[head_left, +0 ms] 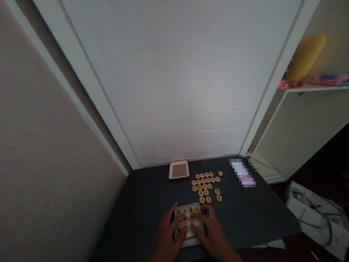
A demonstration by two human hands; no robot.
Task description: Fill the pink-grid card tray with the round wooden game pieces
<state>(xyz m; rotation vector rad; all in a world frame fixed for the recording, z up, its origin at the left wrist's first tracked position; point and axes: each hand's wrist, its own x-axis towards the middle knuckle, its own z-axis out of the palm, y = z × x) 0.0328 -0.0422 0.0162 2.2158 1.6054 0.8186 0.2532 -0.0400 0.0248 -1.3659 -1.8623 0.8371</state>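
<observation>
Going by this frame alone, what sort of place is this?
Probably a room in a home, though which one I can't tell: a dark table against a white panel, round game pieces spread on it, and a shelf with colourful items at the right.

A dark table stands against a large white panel, which carries faint horizontal lines and a small striped patch low down. A plain greyish wall fills the left side. On the table's far right corner lies a pale strip, pixelated beyond reading, with a pinkish area. At the upper right, a shelf bears a tall yellow object, small pink items at its foot and a flat blue-and-pink packet beside it. Below, right of the table, a white box sits with a dark cable across it.
</observation>
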